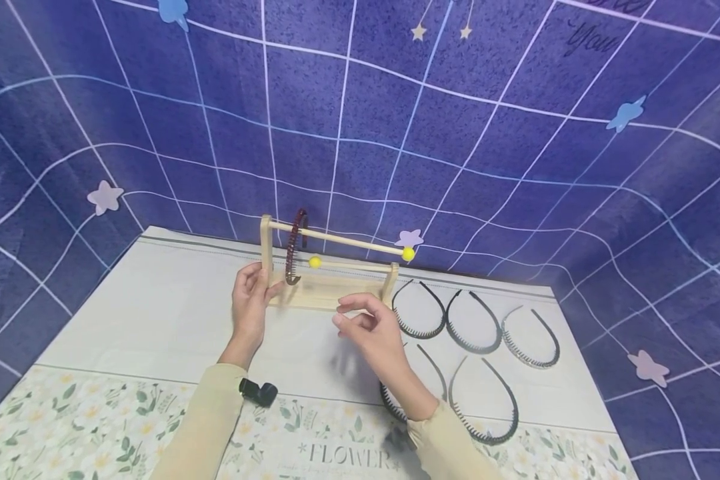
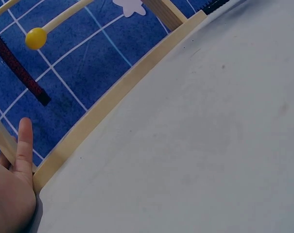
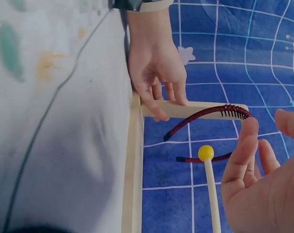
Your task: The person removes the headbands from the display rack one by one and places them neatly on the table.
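Observation:
A wooden rack [image 1: 324, 293] stands at the back of the table, with two rods tipped by yellow balls [image 1: 408, 254]. On the upper rod hangs a dark red toothed headband [image 1: 291, 255], near the left post. My left hand [image 1: 250, 300] grips the foot of that left post [image 3: 200, 109], thumb on one side and fingers on the other. In front of the rack, my right hand [image 1: 369, 327] is raised with loosely bent fingers and nothing between them. The right wrist view shows this hand [image 3: 268, 179] near the headband's curve, apparently apart from it.
Several toothed headbands lie on the table to the right, among them a black one [image 1: 473, 347], a greyish one [image 1: 531, 360] and another [image 1: 486, 433] nearer the front. A floral cloth [image 1: 126, 427] covers the front edge. Behind hangs a blue gridded curtain [image 1: 312, 100].

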Tool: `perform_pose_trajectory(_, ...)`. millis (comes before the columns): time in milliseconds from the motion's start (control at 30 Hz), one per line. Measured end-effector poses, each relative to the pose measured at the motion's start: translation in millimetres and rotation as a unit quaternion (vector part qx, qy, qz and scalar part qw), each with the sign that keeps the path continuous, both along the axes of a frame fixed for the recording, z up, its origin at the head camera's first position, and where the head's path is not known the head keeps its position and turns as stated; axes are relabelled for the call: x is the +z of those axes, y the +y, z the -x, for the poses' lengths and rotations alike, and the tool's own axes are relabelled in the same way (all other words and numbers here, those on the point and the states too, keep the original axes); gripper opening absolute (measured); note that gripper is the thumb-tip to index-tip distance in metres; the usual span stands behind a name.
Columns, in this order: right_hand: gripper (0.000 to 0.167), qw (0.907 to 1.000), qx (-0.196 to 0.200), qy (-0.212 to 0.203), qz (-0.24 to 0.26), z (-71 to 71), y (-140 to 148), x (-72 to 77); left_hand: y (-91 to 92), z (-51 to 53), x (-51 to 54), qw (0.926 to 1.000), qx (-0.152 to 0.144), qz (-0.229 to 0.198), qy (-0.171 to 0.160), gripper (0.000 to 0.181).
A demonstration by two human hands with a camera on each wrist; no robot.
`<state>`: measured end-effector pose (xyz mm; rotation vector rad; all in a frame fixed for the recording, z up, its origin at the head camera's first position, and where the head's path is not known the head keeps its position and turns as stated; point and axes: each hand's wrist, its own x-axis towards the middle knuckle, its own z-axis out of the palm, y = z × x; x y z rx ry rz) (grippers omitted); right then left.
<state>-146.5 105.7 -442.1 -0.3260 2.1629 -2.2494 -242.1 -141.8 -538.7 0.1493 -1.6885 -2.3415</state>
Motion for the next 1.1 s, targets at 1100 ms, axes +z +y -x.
perform_pose_trajectory(1100, 0.07, 0.9972, 0.032, -0.043, 0.053, 51.5, -90, 7.7, -0.7, -3.4, 0.5, 1.0, 0.001, -0.006, -0.006, 0.032)
